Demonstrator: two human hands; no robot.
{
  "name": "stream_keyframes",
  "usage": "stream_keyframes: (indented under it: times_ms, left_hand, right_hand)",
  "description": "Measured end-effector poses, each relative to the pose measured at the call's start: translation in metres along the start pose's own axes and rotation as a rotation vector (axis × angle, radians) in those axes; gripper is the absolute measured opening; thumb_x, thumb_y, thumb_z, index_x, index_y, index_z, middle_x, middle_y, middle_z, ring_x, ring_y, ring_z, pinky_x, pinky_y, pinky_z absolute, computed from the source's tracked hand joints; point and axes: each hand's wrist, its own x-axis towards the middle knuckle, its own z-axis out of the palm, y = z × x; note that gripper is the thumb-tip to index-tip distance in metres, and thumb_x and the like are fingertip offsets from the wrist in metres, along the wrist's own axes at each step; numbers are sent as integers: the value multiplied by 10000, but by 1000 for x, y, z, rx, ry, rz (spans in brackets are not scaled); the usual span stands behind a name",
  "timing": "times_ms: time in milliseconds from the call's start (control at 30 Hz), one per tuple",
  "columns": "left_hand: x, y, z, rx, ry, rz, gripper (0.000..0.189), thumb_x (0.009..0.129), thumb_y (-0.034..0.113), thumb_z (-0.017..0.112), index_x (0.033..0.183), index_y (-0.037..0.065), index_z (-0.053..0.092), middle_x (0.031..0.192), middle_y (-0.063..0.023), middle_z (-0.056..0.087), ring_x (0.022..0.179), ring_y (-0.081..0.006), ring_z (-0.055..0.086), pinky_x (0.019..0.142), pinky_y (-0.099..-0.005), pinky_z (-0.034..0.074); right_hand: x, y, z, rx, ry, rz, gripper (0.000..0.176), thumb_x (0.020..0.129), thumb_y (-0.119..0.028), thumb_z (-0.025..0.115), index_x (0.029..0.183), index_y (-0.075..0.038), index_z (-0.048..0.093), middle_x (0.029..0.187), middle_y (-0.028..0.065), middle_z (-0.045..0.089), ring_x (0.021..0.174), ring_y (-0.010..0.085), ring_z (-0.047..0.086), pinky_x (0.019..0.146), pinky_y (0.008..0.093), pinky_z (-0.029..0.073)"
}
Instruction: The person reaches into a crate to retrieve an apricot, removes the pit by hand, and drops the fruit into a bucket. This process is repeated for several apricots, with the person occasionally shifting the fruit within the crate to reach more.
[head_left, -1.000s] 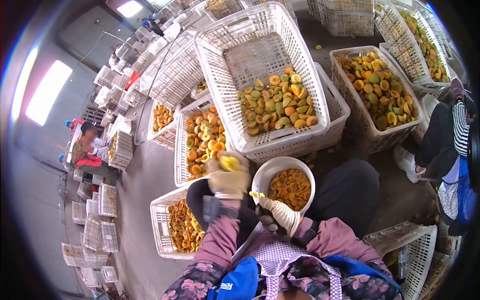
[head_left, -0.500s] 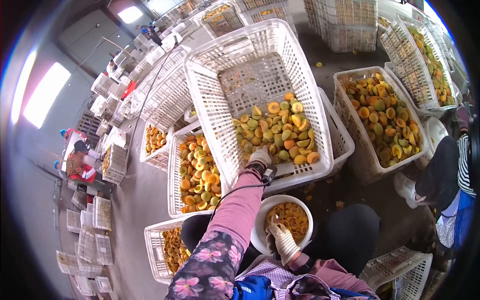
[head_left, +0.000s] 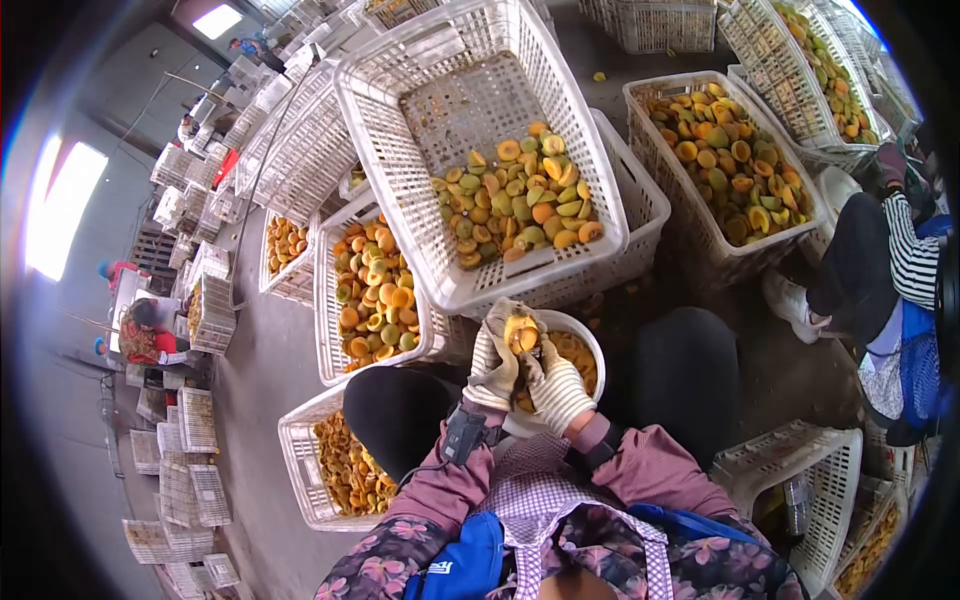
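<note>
- A stone-fruit half (head_left: 521, 333), peach or apricot by its look, is held up above the rim of a white bucket (head_left: 599, 365), its orange cut face showing.
- The left hand (head_left: 493, 355), in a pale glove, has its grip curled around the fruit, fingers pressed to its outside.
- The right hand (head_left: 557, 388), in a striped glove, meets the fruit from the near side with bent fingers; whether its grip pinches a tool I cannot tell.
- The half should be light, with fairly firm skin but soft, bruisable flesh; the cut face is probably wet and slippery, so the rounded skin side looks the safest place to hold.
- The bucket stands between the knees and contains orange-brown pieces (head_left: 577, 360).
- Ahead, a large white crate (head_left: 470, 110) seems to slope toward the person, green and orange halves (head_left: 520, 200) gathered at its near end; it rests on a lower crate (head_left: 643, 225).
- The left crate (head_left: 323, 310) is heaped with orange halves (head_left: 375, 290).
- The lower-left crate (head_left: 300, 480) contains browner, crumpled pieces (head_left: 350, 465).
- The right crate (head_left: 672, 175) is full of mixed halves (head_left: 735, 160).
</note>
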Motion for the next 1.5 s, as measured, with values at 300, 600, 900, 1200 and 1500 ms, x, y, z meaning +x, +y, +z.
stream_keyframes:
  times_ms: [300,600,900,1200,1500]
  left_hand:
    - [-21,0,-4,-124,195,-16,268,912,297,539,969,37,570,804,-57,604,725,-149,578,674,-260,474]
    - [-5,32,-20,262,-634,16,245,877,244,486,726,54,524,683,-49,540,627,-158,517,605,-259,414]
    - [72,90,-66,-1584,291,198,586,876,302,504,1335,-15,328,1149,-174,550,1083,-332,526,942,-440,447]
    - [249,-101,-106,1524,-569,-499,352,787,298,586,1018,34,615,953,-152,641,891,-254,603,790,-349,470]
    - [141,-32,-72,446,-373,-285,185,898,122,504,1039,15,554,879,-62,599,804,-123,566,703,-252,466]
  right_hand:
    - [-12,24,20,130,-91,-42,314,929,-255,449,1123,-14,504,839,154,619,740,305,590,684,359,475]
    - [-31,-16,-14,917,-714,500,356,895,-449,502,866,-98,549,511,-12,435,358,84,358,330,209,274]
    - [-25,-43,-12,1132,-350,807,335,878,-470,517,804,-144,507,529,-13,418,371,91,308,359,221,259]
    - [-3,-18,5,916,-157,660,316,902,-429,463,837,-122,500,578,2,455,422,122,395,388,255,317]
    - [1,13,15,630,105,164,375,893,-352,500,1084,-29,505,841,119,597,758,233,588,647,315,439]
